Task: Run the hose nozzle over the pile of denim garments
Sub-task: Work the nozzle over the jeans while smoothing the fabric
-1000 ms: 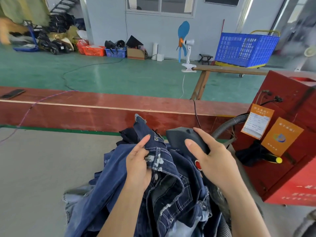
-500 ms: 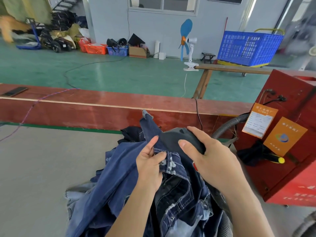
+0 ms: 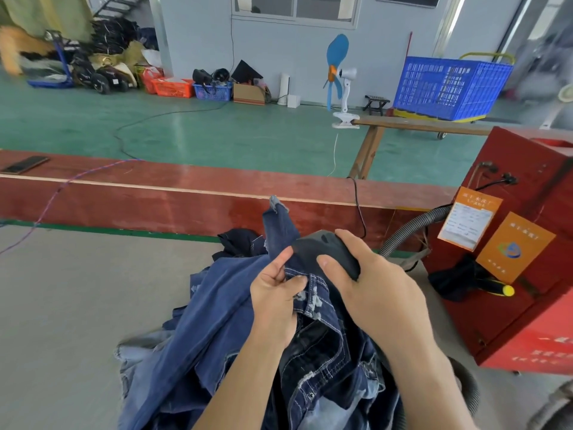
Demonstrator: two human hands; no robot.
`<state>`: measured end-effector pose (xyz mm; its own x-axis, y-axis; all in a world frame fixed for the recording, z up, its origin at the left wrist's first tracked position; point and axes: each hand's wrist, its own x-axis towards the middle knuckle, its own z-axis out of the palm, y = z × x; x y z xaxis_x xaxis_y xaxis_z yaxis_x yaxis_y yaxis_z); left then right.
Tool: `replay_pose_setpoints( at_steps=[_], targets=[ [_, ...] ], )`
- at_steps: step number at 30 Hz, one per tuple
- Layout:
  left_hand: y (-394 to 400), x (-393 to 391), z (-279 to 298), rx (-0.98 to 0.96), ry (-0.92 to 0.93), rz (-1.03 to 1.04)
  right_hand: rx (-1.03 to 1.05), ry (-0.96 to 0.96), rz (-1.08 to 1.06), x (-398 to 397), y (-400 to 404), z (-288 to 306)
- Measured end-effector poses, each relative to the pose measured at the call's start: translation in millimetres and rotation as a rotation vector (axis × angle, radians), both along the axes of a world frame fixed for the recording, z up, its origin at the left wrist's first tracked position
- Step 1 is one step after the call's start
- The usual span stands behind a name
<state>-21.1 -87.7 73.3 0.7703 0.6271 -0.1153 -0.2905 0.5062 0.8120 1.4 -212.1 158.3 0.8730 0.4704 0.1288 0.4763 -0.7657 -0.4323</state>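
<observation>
A red machine cabinet [image 3: 508, 268] stands at the right, with a pale orange-bordered label [image 3: 468, 223] and an orange card [image 3: 515, 247] fixed to its near face. A yellow-tipped tool [image 3: 502, 290] rests against the cabinet. A long red board [image 3: 186, 193] runs across the middle of the view; a dark phone [image 3: 24, 165] lies on its left end. On the green floor [image 3: 217, 135] beyond stand a clip-on fan with blue blades [image 3: 339, 72] and a blue crate on a wheeled cart [image 3: 449, 86]. A cardboard box [image 3: 249, 94] sits by the far wall.
</observation>
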Motion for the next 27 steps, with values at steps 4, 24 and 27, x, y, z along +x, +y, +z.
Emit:
replay_pose_setpoints(
  at_steps=[4,24,27],
  targets=[
    [4,0,1,-0.028,-0.008,0.004,-0.039,0.003,0.013,1,-2,1],
    [11,-7,6,-0.040,-0.055,-0.070,0.284,0.074,-0.061,16,-31,10],
    [8,-7,7,-0.040,-0.054,-0.079,0.130,0.058,-0.001,14,-21,5]
  ],
)
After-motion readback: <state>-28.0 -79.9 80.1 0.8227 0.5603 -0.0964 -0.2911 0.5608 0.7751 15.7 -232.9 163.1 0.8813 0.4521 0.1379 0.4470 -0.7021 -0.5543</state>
